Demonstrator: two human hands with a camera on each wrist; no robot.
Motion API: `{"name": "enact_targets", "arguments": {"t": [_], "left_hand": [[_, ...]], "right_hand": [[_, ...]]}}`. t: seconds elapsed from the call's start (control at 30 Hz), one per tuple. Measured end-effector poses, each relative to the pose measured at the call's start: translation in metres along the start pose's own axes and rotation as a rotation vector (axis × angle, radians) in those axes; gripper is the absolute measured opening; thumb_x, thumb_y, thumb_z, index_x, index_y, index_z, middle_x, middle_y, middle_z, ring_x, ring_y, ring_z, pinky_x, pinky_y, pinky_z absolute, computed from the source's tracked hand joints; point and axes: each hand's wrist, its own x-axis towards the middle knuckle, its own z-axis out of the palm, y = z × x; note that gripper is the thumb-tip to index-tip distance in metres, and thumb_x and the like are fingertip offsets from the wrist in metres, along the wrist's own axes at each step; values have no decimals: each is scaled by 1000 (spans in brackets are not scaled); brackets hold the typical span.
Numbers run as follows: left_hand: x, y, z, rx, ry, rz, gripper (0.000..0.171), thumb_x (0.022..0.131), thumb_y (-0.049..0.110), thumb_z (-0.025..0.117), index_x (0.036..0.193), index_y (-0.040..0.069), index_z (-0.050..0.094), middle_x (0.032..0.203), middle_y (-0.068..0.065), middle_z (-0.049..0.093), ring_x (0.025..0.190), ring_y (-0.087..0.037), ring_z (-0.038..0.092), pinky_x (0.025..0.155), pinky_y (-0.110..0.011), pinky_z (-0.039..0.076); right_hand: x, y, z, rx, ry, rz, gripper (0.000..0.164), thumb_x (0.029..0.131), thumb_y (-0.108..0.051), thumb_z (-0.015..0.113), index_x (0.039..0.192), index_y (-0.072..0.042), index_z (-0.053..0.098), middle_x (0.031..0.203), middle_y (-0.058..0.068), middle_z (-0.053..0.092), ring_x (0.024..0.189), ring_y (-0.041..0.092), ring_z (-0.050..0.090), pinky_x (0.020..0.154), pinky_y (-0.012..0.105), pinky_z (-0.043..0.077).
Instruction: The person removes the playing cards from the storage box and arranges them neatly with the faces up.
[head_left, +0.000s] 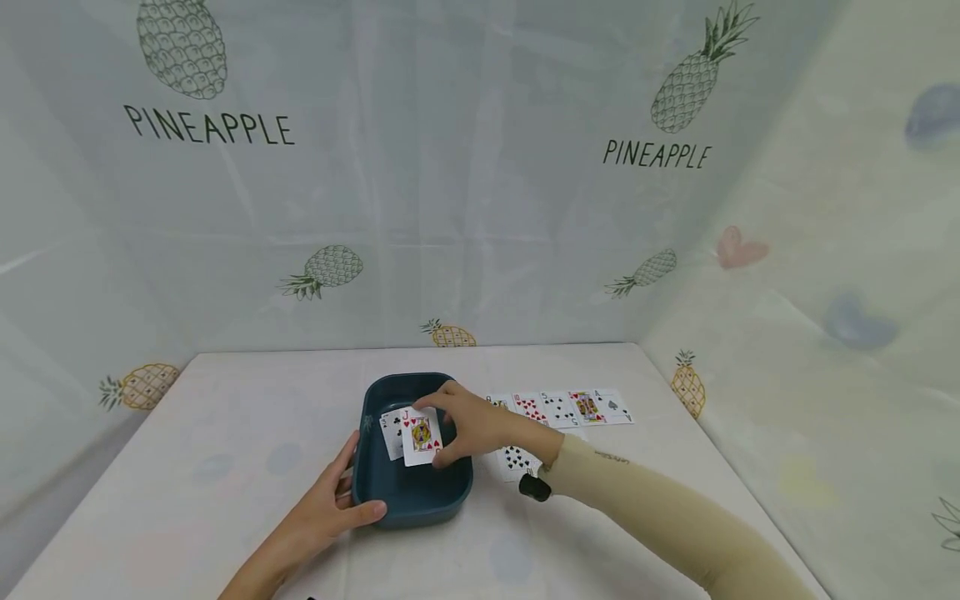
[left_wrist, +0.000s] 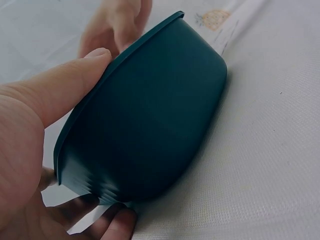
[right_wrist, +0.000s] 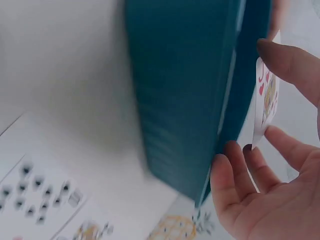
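Note:
A dark teal plastic bin (head_left: pixel 420 510) stands on the white table. My left hand (head_left: pixel 322 507) grips its left side, thumb over the rim and fingers along the outer wall (left_wrist: pixel 150 110). Over the bin's inside, my right hand (head_left: pixel 480 423) pinches a jack of hearts playing card (head_left: pixel 422 439) between thumb and fingers. In the right wrist view the jack (right_wrist: pixel 266 97) is tilted, held at its edges above the rim. A black-suited card (head_left: pixel 391 435) shows partly behind the jack; the rest of it is hidden.
To the right of the bin, a row of face-up playing cards (head_left: pixel 558 409) lies on the table (head_left: pixel 225 475). Below that row is a ten of spades (head_left: pixel 516 460), partly hidden by my right forearm. Pineapple-print sheets (head_left: pixel 480 208) hang behind and at the sides.

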Motion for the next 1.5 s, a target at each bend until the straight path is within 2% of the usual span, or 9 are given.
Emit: {"name": "enact_targets", "arguments": {"t": [0.17, 0.4, 0.53, 0.63, 0.8, 1.07, 1.2, 1.5], "left_hand": [[-1, 0, 1, 5, 13, -4, 118, 88, 32, 89, 173, 27, 6, 166, -29, 33, 130, -36, 63, 106, -52, 55], [-6, -4, -1, -43, -13, 6, 117, 90, 27, 87, 173, 28, 4, 165, -30, 34, 133, -36, 62, 106, -51, 55], [-8, -4, -4, -32, -8, 10, 117, 90, 28, 87, 173, 29, 5, 165, -30, 35, 134, -36, 62, 106, -51, 55], [-8, -4, -5, -33, -14, 20, 117, 90, 28, 87, 173, 29, 5, 166, -30, 34, 134, -36, 61, 106, -50, 55], [-4, -4, -6, -54, -32, 40, 116, 90, 27, 86, 173, 28, 4, 167, -30, 32, 134, -35, 61, 106, -47, 56], [-4, -2, -4, -52, -28, 18, 117, 90, 27, 87, 173, 29, 5, 166, -29, 34, 133, -35, 62, 107, -49, 55], [-3, 0, -4, -43, -23, 21, 116, 90, 28, 87, 173, 30, 5, 164, -29, 37, 133, -35, 62, 107, -49, 54], [-3, 0, -2, -34, -23, 18, 116, 90, 29, 87, 173, 29, 5, 163, -28, 39, 133, -35, 63, 108, -49, 54]], "right_hand": [[-31, 17, -19, 24, 58, 25, 85, 82, -26, 95, 156, -24, 52, 137, 2, 48, 115, 22, 59, 80, 25, 58], [-82, 54, -45, 35, 100, 33, 87, 84, -22, 93, 159, -20, 49, 139, 3, 48, 114, 29, 61, 96, 45, 58], [-107, 79, -57, 3, 105, 20, 85, 85, -19, 92, 158, -16, 49, 141, 7, 48, 111, 33, 58, 95, 47, 58], [-124, 98, -63, -19, 99, 35, 84, 85, -19, 92, 158, -15, 50, 141, 7, 48, 111, 33, 58, 94, 45, 57], [-148, 129, -72, -43, 90, 70, 83, 84, -17, 92, 156, -14, 52, 137, 6, 50, 110, 33, 57, 94, 48, 56], [-173, 165, -78, -95, 63, 133, 86, 83, -16, 92, 158, -13, 50, 139, 4, 50, 111, 24, 59, 95, 45, 56], [-180, 174, -81, -93, 61, 155, 84, 82, -14, 91, 157, -14, 52, 140, 6, 50, 110, 25, 59, 93, 46, 56], [-191, 190, -78, -77, 55, 226, 80, 83, -17, 92, 154, -14, 55, 141, 8, 51, 110, 27, 59, 87, 39, 57]]}}
